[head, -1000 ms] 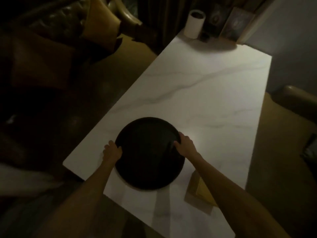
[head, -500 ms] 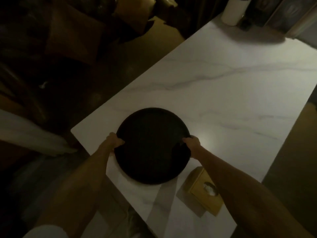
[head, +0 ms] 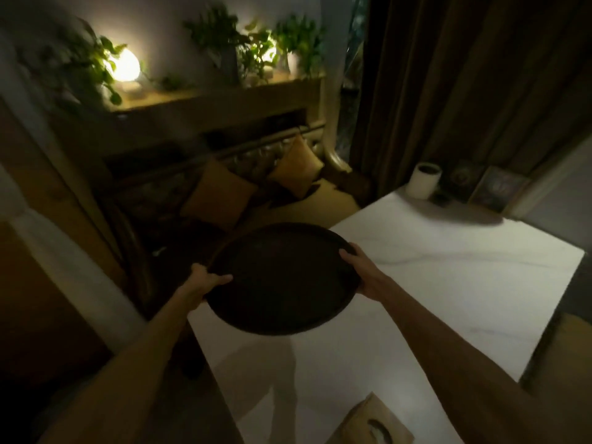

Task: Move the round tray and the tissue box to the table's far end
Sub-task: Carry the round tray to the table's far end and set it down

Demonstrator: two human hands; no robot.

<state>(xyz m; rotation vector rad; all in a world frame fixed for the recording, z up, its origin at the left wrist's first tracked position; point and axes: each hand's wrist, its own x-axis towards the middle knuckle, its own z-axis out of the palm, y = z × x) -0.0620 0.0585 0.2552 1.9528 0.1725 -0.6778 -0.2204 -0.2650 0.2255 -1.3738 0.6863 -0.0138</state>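
The dark round tray (head: 282,277) hangs in the air above the left edge of the white marble table (head: 448,283), tilted a little. My left hand (head: 205,280) grips its left rim and my right hand (head: 358,267) grips its right rim. The yellow-brown tissue box (head: 371,424) stands on the table's near end at the bottom of the view, partly cut off, with a tissue showing in its oval slot.
A white cylindrical cup (head: 424,181) and framed pictures (head: 496,190) stand at the table's far end by a dark curtain (head: 464,91). A sofa with yellow cushions (head: 221,193) lies left of the table. A lit shelf with plants (head: 224,88) is behind it.
The tray has been lifted off the table and now hangs in both hands. The view has tipped up toward the far end and the sofa.
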